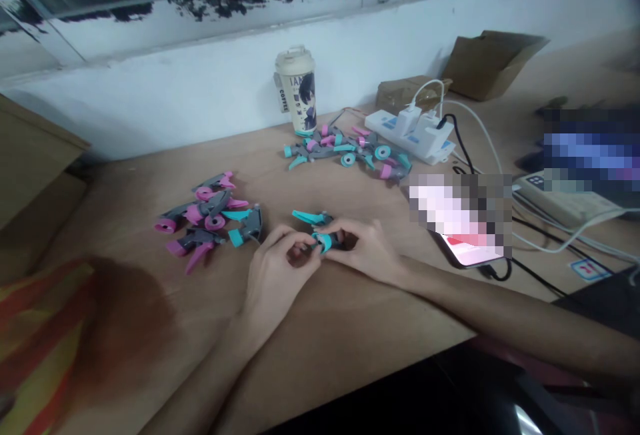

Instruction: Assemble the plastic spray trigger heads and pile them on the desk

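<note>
One nozzle [323, 241], left hand [275, 276], right hand [369, 253], near edge [370, 373]

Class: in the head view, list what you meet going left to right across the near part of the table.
Striped cloth → pink-grey pile → left hand → teal piece, held by both hands → right hand → phone.

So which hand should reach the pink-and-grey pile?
Left, probably. The left hand lies nearest the pile; the right hand, also on the teal piece, would need to cross over.
</note>
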{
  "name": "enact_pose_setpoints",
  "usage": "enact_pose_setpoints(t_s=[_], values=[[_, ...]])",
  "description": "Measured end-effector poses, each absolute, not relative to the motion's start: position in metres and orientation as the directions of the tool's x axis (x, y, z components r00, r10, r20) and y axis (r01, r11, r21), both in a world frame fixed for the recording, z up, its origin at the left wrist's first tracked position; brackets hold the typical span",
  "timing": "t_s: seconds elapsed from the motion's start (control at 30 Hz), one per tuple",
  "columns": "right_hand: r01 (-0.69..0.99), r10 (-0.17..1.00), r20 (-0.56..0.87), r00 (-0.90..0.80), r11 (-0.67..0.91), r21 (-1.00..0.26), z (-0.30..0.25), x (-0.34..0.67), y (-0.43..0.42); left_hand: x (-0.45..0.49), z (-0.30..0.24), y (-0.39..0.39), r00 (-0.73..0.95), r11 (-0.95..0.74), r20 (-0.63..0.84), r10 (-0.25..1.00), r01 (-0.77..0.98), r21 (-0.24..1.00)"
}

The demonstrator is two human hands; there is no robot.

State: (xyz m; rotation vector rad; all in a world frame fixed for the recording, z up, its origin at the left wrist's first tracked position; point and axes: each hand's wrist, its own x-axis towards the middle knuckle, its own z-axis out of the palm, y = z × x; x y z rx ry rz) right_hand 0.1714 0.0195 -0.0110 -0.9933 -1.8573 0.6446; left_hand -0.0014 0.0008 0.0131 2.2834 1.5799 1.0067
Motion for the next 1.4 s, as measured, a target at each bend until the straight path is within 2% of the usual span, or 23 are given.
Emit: enact_pose_setpoints(t_s=[0.37, 0.53, 0.67, 0.83, 0.97, 1.07, 1.17, 1.27, 1.4], values=[[0.38, 0.85, 0.444, -0.284, 0.525, -0.761, -0.01, 0.171, 0.019, 0.003, 0.015, -0.004, 0.239, -0.489, 0.483, 0.843, 0.715, 0.499], [0.369, 0.832, 0.475, -0.285, 0.553, -0.747, -0.011, 0.171, 0.019, -0.002, 0.015, 0.001, 0.273, -0.497, 0.442, 0.855, 0.676, 0.544], [0.445, 0.803, 0.528, -0.277, 0.594, -0.67, -0.01, 0.172, 0.021, -0.007, 0.015, 0.005, 0.293, -0.464, 0.364, 0.884, 0.642, 0.61], [0.504, 0.799, 0.548, -0.248, 0.59, -0.631, -0.01, 0.171, 0.022, -0.005, 0.013, 0.004, 0.228, -0.372, 0.309, 0.923, 0.738, 0.564], [0.516, 0.808, 0.541, -0.235, 0.575, -0.635, -0.01, 0.17, 0.022, -0.002, 0.011, 0.003, 0.168, -0.305, 0.26, 0.951, 0.642, 0.703], [0.515, 0.804, 0.543, -0.244, 0.582, -0.63, -0.009, 0.17, 0.021, -0.003, 0.011, 0.004, 0.155, -0.189, 0.123, 0.98, 0.552, 0.812], [0.515, 0.805, 0.531, -0.264, 0.583, -0.628, -0.009, 0.17, 0.021, -0.003, 0.01, 0.005, 0.188, -0.105, 0.014, 0.982, 0.482, 0.87], [0.518, 0.818, 0.516, -0.253, 0.565, -0.642, -0.009, 0.17, 0.021, 0.0, 0.008, 0.001, 0.165, -0.17, 0.101, 0.981, 0.483, 0.859], [0.507, 0.844, 0.495, -0.205, 0.524, -0.684, -0.009, 0.171, 0.024, 0.005, 0.007, -0.008, 0.157, -0.362, 0.346, 0.925, 0.64, 0.678]])
